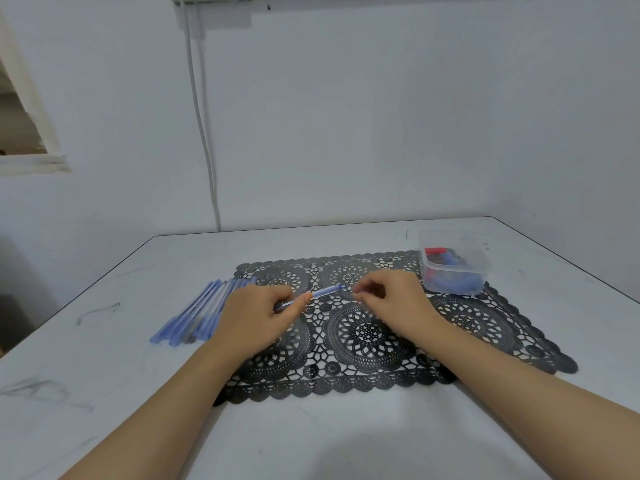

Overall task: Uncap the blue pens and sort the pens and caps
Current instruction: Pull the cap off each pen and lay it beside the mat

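Mid-frame, the left hand (256, 320) pinches a blue pen (325, 292) over the black lace mat (363, 336), with the pen slanting up and right. The right hand (391, 299) sits just beside the pen's far end, fingers curled; whether they pinch anything, I cannot tell. More blue pens (197, 315) lie bunched on the bench (311, 438) at centre left. A clear tub (450, 270) of caps stands at the mat's upper-right corner.

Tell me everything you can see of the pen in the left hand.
The pen is slim, blue, seemingly translucent plastic. The left hand pinches its near end, holding it almost level over the black lace mat. Its free end points right toward the right hand, whose curled fingertips sit just short of it. Whether the cap is on is unclear.
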Demonstrator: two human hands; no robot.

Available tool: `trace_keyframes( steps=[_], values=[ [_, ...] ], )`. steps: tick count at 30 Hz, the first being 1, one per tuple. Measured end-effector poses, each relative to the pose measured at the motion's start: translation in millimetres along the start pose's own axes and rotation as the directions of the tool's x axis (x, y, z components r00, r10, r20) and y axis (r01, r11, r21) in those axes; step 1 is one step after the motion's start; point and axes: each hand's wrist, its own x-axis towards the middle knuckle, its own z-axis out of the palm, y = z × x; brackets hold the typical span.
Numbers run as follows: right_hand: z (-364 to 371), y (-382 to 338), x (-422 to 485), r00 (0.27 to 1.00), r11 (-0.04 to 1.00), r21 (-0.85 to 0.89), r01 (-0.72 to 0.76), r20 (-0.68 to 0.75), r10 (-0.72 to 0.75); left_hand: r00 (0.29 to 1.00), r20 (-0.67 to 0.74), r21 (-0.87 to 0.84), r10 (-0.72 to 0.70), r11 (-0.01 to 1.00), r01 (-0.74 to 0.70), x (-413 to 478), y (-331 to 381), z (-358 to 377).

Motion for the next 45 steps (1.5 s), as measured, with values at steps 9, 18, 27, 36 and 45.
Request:
trace_keyframes(
  steps=[9,18,27,36,45],
  values=[
    [3,-15,-10,0.990,0.914,0.405,-0.033,-0.111,0.085,1.000,-0.017,0.013,0.004,1.000,-0.004,0,-1,-2],
    [6,-17,-13,0.993,0.878,0.477,-0.045,-0.075,0.092,1.000,0.002,-0.023,0.024,0.999,-0.024,-1,3,-4],
    [7,-16,-13,0.996,0.869,0.495,-0.018,-0.065,0.057,0.999,0.032,-0.089,0.010,0.996,-0.007,-2,2,-3],
    [4,-14,-13,0.948,0.935,0.217,0.281,-0.211,-0.236,0.984,0.165,-0.388,-0.062,0.914,0.122,-3,14,-6],
    [10,-6,-11,0.949,0.939,0.172,0.298,-0.163,-0.271,0.985,0.158,-0.346,-0.064,0.931,0.116,-4,17,-6]
  ],
)
